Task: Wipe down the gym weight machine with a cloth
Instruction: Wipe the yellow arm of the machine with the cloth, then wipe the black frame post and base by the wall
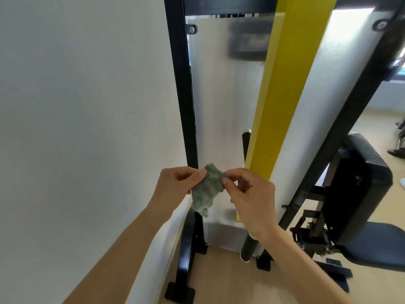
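Both forearms enter the view, the left from 7 o'clock and the right from 5 o'clock, and meet just below centre. My left hand (175, 185) is curled, with thumb and fingers pinching the upper left edge of the cloth (207, 189). My right hand (252, 198) is likewise curled, with thumb and forefinger pinching the cloth's upper right edge. The cloth is mottled green and white. It is held between the two grips, and its loose end hangs toward 6 o'clock. It sits in front of the lower part of the weight machine (341, 119); whether it touches the machine I cannot tell.

Tan floor (228, 281) lies at 6 o'clock, under the machine's base. A black roller (247, 246) stands at 5 o'clock from the cloth, partly hidden by my right wrist. Behind the cloth rises a clear panel (219, 106), bordered at its 9 o'clock side by a black upright (183, 95). A yellow beam (282, 102) runs from just beside my right hand up toward 1 o'clock. A black back pad (359, 183) stands at 3 o'clock of the view, with the seat (381, 244) at 4 o'clock. A white wall (87, 106) fills the view from 8 to 11 o'clock, close beside the upright.
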A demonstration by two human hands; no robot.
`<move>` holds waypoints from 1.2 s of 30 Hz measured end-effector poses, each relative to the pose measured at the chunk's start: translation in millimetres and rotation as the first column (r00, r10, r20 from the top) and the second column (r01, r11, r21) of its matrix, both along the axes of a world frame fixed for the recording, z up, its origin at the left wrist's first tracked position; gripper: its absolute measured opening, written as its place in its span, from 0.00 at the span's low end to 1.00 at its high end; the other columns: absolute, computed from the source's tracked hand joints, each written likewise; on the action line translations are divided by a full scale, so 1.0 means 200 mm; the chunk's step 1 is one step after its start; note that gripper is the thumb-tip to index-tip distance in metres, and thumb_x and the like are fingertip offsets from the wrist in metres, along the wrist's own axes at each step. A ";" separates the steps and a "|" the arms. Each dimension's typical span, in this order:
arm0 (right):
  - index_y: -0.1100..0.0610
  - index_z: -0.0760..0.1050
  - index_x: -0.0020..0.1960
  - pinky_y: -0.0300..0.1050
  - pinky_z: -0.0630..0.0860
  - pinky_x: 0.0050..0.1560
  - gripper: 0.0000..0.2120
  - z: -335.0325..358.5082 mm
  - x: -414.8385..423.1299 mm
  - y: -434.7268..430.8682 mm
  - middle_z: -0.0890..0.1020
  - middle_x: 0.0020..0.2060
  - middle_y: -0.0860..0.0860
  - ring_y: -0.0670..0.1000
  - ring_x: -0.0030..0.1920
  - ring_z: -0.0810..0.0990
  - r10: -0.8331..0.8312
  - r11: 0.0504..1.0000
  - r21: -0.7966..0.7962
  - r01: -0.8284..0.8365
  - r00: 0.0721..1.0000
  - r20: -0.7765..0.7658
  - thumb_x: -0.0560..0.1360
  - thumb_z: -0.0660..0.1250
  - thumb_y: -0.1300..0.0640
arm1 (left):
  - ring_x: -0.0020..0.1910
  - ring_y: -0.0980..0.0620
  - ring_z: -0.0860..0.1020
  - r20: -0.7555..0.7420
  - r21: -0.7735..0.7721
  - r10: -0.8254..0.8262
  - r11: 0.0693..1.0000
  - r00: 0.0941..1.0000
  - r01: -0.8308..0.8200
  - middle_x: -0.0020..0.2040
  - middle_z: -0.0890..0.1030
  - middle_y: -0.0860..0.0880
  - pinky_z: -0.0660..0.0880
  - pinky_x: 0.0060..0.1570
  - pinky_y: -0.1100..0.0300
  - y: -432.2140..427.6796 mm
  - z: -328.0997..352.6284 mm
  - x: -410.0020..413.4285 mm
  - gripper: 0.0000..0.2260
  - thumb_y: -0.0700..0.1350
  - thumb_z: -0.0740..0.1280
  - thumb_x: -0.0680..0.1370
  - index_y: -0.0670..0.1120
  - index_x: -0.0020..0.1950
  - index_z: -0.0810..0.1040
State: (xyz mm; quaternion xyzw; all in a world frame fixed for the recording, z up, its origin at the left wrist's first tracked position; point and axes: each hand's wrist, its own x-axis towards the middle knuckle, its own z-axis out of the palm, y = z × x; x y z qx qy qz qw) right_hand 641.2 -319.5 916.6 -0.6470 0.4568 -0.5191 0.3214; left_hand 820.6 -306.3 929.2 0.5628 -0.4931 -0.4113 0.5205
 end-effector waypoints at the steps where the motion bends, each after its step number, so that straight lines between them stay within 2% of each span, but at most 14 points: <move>1: 0.50 0.83 0.48 0.39 0.78 0.33 0.05 0.01 0.01 -0.01 0.83 0.38 0.40 0.48 0.31 0.80 -0.024 0.999 -0.021 0.024 1.000 0.001 0.75 0.74 0.59 | 0.34 0.59 0.80 0.050 -0.022 -0.021 1.000 0.999 0.022 0.36 0.85 0.51 0.76 0.36 0.67 -0.02 0.01 0.04 0.05 0.47 0.73 0.76 0.47 0.44 0.87; 4: 0.49 0.80 0.47 0.32 0.75 0.31 0.07 0.07 0.03 -0.03 0.83 0.36 0.43 0.47 0.31 0.81 -0.059 0.998 -0.012 0.060 0.998 0.028 0.76 0.72 0.60 | 0.34 0.60 0.79 0.185 -0.092 -0.054 0.993 0.981 0.072 0.36 0.85 0.51 0.75 0.36 0.68 -0.12 0.03 0.16 0.03 0.42 0.74 0.76 0.47 0.43 0.87; 7: 0.52 0.79 0.47 0.35 0.76 0.29 0.07 0.13 0.09 -0.06 0.82 0.30 0.46 0.45 0.28 0.80 -0.006 0.994 0.110 -0.005 0.996 0.093 0.78 0.69 0.63 | 0.41 0.56 0.81 0.271 -0.153 -0.104 0.977 0.957 0.150 0.41 0.84 0.52 0.77 0.43 0.64 -0.21 0.07 0.24 0.01 0.43 0.73 0.76 0.48 0.46 0.85; 12: 0.47 0.80 0.45 0.36 0.78 0.38 0.09 0.23 0.20 -0.17 0.84 0.37 0.44 0.45 0.34 0.83 -0.044 0.997 0.062 0.048 0.997 -0.060 0.78 0.70 0.61 | 0.56 0.54 0.82 0.351 -0.134 -0.372 0.888 0.859 0.439 0.55 0.83 0.58 0.81 0.53 0.60 -0.35 0.05 0.23 0.19 0.50 0.75 0.74 0.52 0.65 0.80; 14: 0.49 0.81 0.45 0.34 0.77 0.40 0.07 0.26 0.24 -0.20 0.84 0.36 0.43 0.44 0.37 0.83 -0.046 0.998 0.043 0.050 0.994 -0.099 0.77 0.71 0.61 | 0.52 0.55 0.83 0.385 -0.168 -0.370 0.873 0.846 0.458 0.51 0.85 0.56 0.81 0.51 0.61 -0.38 0.03 0.24 0.14 0.47 0.75 0.75 0.49 0.61 0.83; 16: 0.52 0.82 0.45 0.30 0.75 0.40 0.05 0.28 0.27 -0.22 0.83 0.36 0.42 0.42 0.40 0.81 -0.085 0.996 -0.007 0.085 0.986 -0.145 0.77 0.71 0.61 | 0.46 0.55 0.84 0.347 -0.204 -0.331 0.887 0.878 0.414 0.45 0.86 0.55 0.80 0.49 0.62 -0.40 0.03 0.28 0.07 0.43 0.73 0.77 0.50 0.54 0.87; 20: 0.50 0.82 0.47 0.28 0.73 0.43 0.02 0.31 0.31 -0.28 0.82 0.40 0.40 0.40 0.44 0.80 -0.116 0.993 -0.028 0.113 0.953 -0.281 0.76 0.72 0.56 | 0.44 0.52 0.84 0.313 -0.240 -0.261 0.909 0.913 0.342 0.42 0.86 0.54 0.81 0.48 0.58 -0.44 0.05 0.41 0.08 0.41 0.70 0.79 0.54 0.49 0.86; 23: 0.48 0.82 0.49 0.28 0.75 0.45 0.08 0.37 0.35 -0.32 0.81 0.42 0.41 0.40 0.44 0.79 -0.024 0.998 0.046 0.041 0.949 -0.314 0.72 0.77 0.55 | 0.33 0.57 0.80 0.305 -0.275 -0.194 0.920 0.933 0.281 0.33 0.82 0.52 0.77 0.36 0.64 -0.48 0.12 0.47 0.06 0.42 0.66 0.82 0.48 0.49 0.82; 25: 0.47 0.81 0.49 0.32 0.77 0.46 0.10 0.43 0.37 -0.36 0.82 0.43 0.41 0.42 0.44 0.80 -0.039 0.999 0.020 0.049 0.940 -0.340 0.71 0.77 0.57 | 0.28 0.59 0.75 0.333 -0.302 -0.178 0.910 0.926 0.284 0.28 0.78 0.52 0.72 0.32 0.68 -0.52 0.20 0.50 0.04 0.43 0.66 0.83 0.47 0.50 0.79; 27: 0.47 0.80 0.47 0.35 0.78 0.45 0.09 0.53 0.39 -0.42 0.82 0.42 0.43 0.44 0.44 0.80 -0.105 0.994 -0.028 0.101 0.958 -0.268 0.73 0.75 0.59 | 0.28 0.60 0.74 0.338 -0.322 -0.194 0.896 0.921 0.307 0.28 0.77 0.55 0.72 0.32 0.68 -0.56 0.31 0.54 0.02 0.43 0.68 0.81 0.47 0.51 0.80; 30: 0.50 0.77 0.48 0.41 0.80 0.40 0.09 0.70 0.41 -0.50 0.82 0.44 0.50 0.52 0.41 0.83 -0.160 0.987 -0.019 0.160 0.987 -0.006 0.74 0.74 0.62 | 0.32 0.54 0.77 0.214 -0.378 -0.276 0.861 0.937 0.340 0.33 0.81 0.49 0.75 0.33 0.62 -0.61 0.49 0.61 0.05 0.38 0.69 0.80 0.46 0.55 0.78; 32: 0.55 0.73 0.49 0.44 0.80 0.36 0.09 0.83 0.43 -0.53 0.81 0.47 0.56 0.55 0.35 0.83 -0.115 0.993 -0.012 0.119 0.977 0.177 0.76 0.71 0.66 | 0.33 0.50 0.76 0.150 -0.450 -0.296 0.829 0.943 0.332 0.37 0.81 0.44 0.75 0.33 0.59 -0.65 0.61 0.64 0.06 0.35 0.67 0.80 0.45 0.51 0.76; 34: 0.58 0.70 0.48 0.46 0.80 0.32 0.09 0.95 0.46 -0.55 0.79 0.49 0.59 0.56 0.31 0.82 -0.067 0.995 -0.051 0.086 0.949 0.309 0.78 0.67 0.70 | 0.34 0.51 0.76 0.168 -0.512 -0.254 0.803 0.953 0.304 0.38 0.80 0.46 0.74 0.34 0.60 -0.70 0.72 0.65 0.10 0.34 0.65 0.81 0.47 0.45 0.78; 36: 0.59 0.70 0.46 0.45 0.82 0.34 0.10 1.08 0.50 -0.59 0.79 0.48 0.59 0.55 0.32 0.84 -0.062 0.988 -0.109 0.109 0.928 0.367 0.78 0.65 0.72 | 0.36 0.52 0.79 0.194 -0.554 -0.215 0.781 0.957 0.288 0.39 0.83 0.49 0.75 0.36 0.62 -0.76 0.84 0.64 0.14 0.33 0.64 0.82 0.47 0.43 0.83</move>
